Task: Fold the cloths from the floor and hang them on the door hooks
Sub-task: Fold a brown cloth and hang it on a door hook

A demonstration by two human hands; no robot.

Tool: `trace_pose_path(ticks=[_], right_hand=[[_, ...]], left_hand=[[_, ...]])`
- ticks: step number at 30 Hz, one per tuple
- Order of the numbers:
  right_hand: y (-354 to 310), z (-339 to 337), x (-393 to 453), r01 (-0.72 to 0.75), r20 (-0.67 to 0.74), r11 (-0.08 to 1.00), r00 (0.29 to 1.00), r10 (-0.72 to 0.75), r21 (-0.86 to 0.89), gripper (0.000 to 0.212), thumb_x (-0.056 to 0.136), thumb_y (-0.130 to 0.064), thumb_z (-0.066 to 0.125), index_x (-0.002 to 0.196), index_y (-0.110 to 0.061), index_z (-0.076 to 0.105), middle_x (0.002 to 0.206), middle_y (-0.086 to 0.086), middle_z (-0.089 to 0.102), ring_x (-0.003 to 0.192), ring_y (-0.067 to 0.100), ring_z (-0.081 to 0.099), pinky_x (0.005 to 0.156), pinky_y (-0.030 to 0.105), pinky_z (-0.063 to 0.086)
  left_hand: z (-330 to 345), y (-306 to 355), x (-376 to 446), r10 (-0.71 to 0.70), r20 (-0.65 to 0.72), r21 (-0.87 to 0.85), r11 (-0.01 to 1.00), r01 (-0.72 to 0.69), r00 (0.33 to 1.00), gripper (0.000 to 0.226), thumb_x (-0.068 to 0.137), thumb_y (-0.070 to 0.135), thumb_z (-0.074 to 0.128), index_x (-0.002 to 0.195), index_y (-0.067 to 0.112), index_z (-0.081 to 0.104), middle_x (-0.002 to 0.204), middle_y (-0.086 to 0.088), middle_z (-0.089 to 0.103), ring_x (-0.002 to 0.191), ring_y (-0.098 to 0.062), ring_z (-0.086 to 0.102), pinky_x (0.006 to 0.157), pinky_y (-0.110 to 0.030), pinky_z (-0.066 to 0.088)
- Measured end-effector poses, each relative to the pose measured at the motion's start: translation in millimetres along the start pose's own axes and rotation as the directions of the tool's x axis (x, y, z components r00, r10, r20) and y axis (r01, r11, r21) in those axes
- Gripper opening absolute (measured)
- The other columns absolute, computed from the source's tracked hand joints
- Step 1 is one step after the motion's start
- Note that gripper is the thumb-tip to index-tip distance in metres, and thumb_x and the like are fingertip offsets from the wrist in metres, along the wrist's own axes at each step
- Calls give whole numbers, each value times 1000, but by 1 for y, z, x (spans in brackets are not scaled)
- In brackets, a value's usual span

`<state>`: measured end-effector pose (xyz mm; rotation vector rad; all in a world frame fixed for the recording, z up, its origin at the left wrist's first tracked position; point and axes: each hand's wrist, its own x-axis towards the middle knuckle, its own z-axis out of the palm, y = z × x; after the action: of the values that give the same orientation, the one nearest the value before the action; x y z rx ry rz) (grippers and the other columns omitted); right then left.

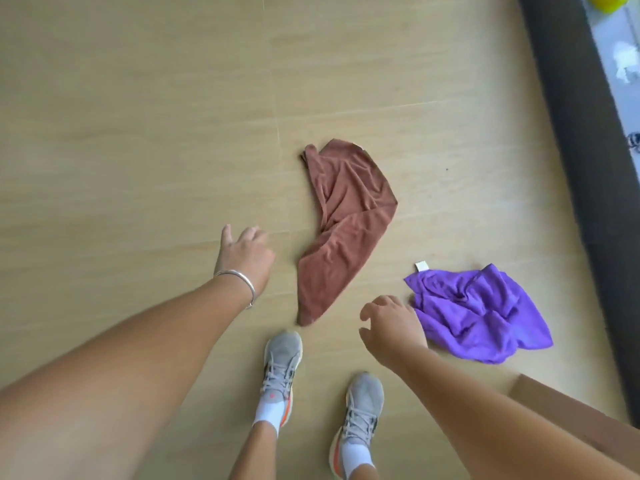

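Below, brown cloth (341, 233) lies crumpled on floor (138, 133), purple cloth (479, 317) crumpled to its right, near dark threshold (588, 168). Left hand (244, 259) hangs beside brown cloth, fingers loose, holding nothing. Right hand (393, 329) over edge of purple cloth, fingers loosely curled, empty. Grey shoes (282, 365) just short of brown cloth.

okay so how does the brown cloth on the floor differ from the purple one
The crumpled brown cloth lies stretched long ahead of the left grey shoe; the crumpled purple cloth lies spread wider, off to the right. The purple cloth shows a small pale tag at one corner; on the brown one no tag is plain. The right hand hovers beside the purple cloth, the left hand beside the brown. Both lie unfolded, ungripped.
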<state>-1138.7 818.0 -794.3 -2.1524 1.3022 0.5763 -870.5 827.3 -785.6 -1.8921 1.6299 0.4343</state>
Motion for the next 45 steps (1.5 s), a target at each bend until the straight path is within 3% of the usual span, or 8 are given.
trace_pose_path(ticks=[8,16,22,25,28,33,40,45], right_hand=[[68,70,82,15,-6,982,1000,-17,-188,32,89,-25,56,120,-26,60,126,0,54,124,22,40,100,36,31],[54,148,217,164,-176,922,956,-237,-351,30,85,-22,59,115,-23,62,122,5,52,122,28,41,102,39,32],[39,179,290,290,-207,813,873,-441,-505,37,84,-22,60,121,-27,60,131,9,47,131,32,34,112,48,23],[37,184,306,295,-180,763,864,-470,-576,29,84,-23,60,112,-21,65,138,12,42,136,33,28,114,52,19],[34,182,317,293,-207,751,845,-493,-592,26,87,-14,53,105,-16,72,137,12,47,136,33,29,113,51,18],[30,161,311,266,-272,789,837,-474,-554,38,86,-13,44,119,-8,63,116,6,60,127,29,39,109,41,23],[17,87,238,276,-233,811,866,-442,-515,23,80,-11,51,93,-13,69,100,4,65,112,29,49,101,40,32],[-10,7,191,215,-294,856,876,-382,-470,13,79,-10,56,85,-15,66,89,5,66,103,30,53,96,37,34]], left_hand=[[157,92,12,-120,91,-325,935,143,989,33,83,49,63,114,38,64,138,3,44,133,-18,31,110,-51,22],[300,145,64,-359,185,-608,690,393,915,40,80,53,67,112,32,64,144,-3,40,135,-24,32,106,-50,31],[350,178,99,-515,243,-768,415,487,822,54,78,53,68,126,28,61,149,0,37,133,-22,35,103,-40,36],[356,195,103,-561,214,-796,374,476,800,59,75,50,72,126,24,59,146,2,39,130,-21,39,100,-38,37],[356,207,103,-598,215,-813,328,480,772,49,71,41,78,111,18,62,142,0,42,125,-23,42,99,-37,36],[350,201,100,-555,250,-786,362,501,793,13,83,33,67,88,21,69,134,1,47,120,-22,45,96,-38,38],[286,119,52,-545,126,-763,481,432,829,8,84,21,62,77,17,62,84,-9,64,81,-34,59,63,-35,35],[212,14,13,-569,81,-709,545,448,819,10,83,27,68,78,21,63,73,-3,66,72,-30,60,61,-32,38]])
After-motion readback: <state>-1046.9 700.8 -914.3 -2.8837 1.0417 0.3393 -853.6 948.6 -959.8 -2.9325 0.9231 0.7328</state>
